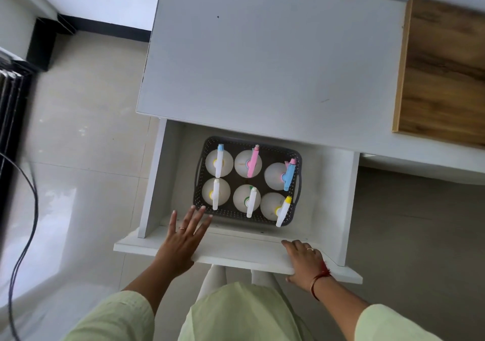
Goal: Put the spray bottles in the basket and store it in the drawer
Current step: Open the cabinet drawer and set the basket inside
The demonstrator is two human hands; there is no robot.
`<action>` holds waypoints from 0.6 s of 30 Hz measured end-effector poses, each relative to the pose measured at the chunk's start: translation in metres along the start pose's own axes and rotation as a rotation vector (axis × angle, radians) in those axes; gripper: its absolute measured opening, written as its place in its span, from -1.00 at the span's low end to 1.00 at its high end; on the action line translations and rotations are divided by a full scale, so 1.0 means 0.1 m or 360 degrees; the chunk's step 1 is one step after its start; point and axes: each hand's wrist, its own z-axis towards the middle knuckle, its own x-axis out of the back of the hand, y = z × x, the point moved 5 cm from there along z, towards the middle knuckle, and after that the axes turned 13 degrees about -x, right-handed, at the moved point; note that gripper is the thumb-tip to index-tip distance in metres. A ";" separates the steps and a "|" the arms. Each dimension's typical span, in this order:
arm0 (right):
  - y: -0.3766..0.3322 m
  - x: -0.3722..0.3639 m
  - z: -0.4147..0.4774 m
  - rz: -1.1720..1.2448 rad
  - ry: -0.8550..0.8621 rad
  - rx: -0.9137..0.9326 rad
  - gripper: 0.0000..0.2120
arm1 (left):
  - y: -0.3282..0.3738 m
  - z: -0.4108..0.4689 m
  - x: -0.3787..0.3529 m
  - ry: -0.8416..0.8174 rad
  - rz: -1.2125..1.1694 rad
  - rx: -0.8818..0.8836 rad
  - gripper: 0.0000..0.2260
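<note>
Six spray bottles [219, 163] in basket [235, 141] in drawer [328, 188]; right hand [304, 260] grips front.

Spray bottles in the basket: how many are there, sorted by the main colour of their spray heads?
White spray heads: 4
Pink spray head: 1
Blue spray head: 1
Total: 6, all standing in the basket.

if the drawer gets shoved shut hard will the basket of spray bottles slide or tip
Likely slides rather than tips: the basket is broad, with bare drawer floor to either side of it. The six spray bottles stand packed in two rows, so they probably brace each other. Fill level isn't visible, so weight is unclear.
</note>
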 end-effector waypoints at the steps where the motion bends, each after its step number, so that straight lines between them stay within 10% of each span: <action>1: -0.01 0.02 0.02 -0.0042 0.0054 0.0010 -0.11 | -0.01 0.02 0.00 0.0022 0.0046 -0.0039 0.10; 18: 0.07 1.06 0.13 -0.0140 0.0804 0.0115 0.04 | -0.35 0.51 0.73 0.0360 0.0333 -0.0122 0.12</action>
